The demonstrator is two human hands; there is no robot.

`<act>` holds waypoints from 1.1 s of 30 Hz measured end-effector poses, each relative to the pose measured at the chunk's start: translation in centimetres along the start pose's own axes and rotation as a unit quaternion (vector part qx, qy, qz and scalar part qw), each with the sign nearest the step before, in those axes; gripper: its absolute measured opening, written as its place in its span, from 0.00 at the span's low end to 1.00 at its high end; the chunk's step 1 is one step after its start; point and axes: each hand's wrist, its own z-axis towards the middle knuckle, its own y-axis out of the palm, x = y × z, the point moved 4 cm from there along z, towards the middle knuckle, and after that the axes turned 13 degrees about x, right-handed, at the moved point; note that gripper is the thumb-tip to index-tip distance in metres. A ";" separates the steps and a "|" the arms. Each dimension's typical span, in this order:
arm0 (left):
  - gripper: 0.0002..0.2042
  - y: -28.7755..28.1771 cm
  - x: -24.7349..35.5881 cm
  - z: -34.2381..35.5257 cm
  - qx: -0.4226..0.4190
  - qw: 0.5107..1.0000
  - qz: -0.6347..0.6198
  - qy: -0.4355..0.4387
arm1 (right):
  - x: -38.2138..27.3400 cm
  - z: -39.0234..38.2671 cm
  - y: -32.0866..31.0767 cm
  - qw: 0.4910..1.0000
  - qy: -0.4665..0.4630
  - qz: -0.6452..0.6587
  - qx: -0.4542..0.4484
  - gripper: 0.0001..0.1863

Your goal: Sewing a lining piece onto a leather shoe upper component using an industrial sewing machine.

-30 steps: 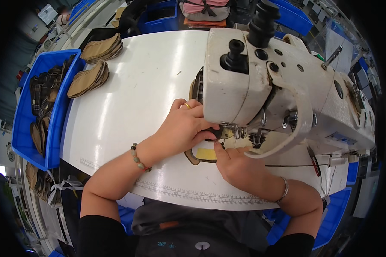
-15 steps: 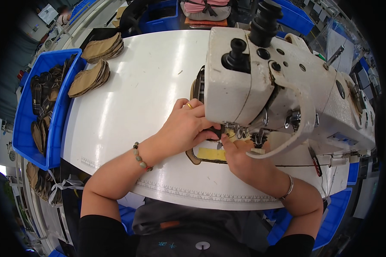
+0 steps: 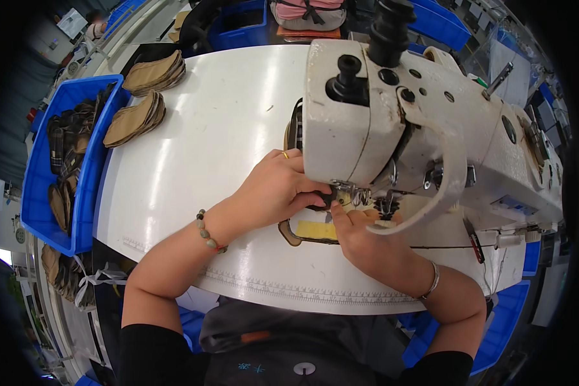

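Note:
A sewing machine [image 3: 338, 119], white with black knobs, reaches in from the right over the white table. Beneath its needle area lies what looks like a shoe upper [image 3: 291, 237], with a tan edge, dark binding, a plaid part and a yellow patch [image 3: 316, 229]. My left hand [image 3: 278, 186] pinches the dark edge of this piece between thumb and fingers, just left of the presser foot [image 3: 360, 195]. My right hand [image 3: 370, 244] sits in front of the foot, its index fingertip against the same edge and the other fingers curled. The machine head hides part of the piece.
On the left stands a blue bin [image 3: 87, 193] of plaid and tan pieces. Two stacks of tan pieces [image 3: 135, 119] lie at the table's left edge. Red-handled snips [image 3: 474, 243] rest right of the machine. A printed ruler [image 3: 302, 293] runs along the front edge.
The whole view has shifted slightly, the machine appearing a little further left. Both hands keep nearly the same place and grip on the shoe upper.

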 end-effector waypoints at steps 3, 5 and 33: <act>0.10 0.1 0.2 0.2 0.000 0.998 0.050 0.028 | -0.5 0.9 -1.0 0.990 -0.104 -0.085 -0.030 0.19; 0.09 0.3 0.1 0.3 0.002 0.997 0.073 0.037 | -0.4 0.3 -0.4 0.995 -0.073 -0.065 -0.032 0.19; 0.05 0.8 -0.8 -0.1 0.078 0.990 0.114 0.026 | -0.6 0.3 -0.3 0.987 -0.141 -0.064 0.052 0.21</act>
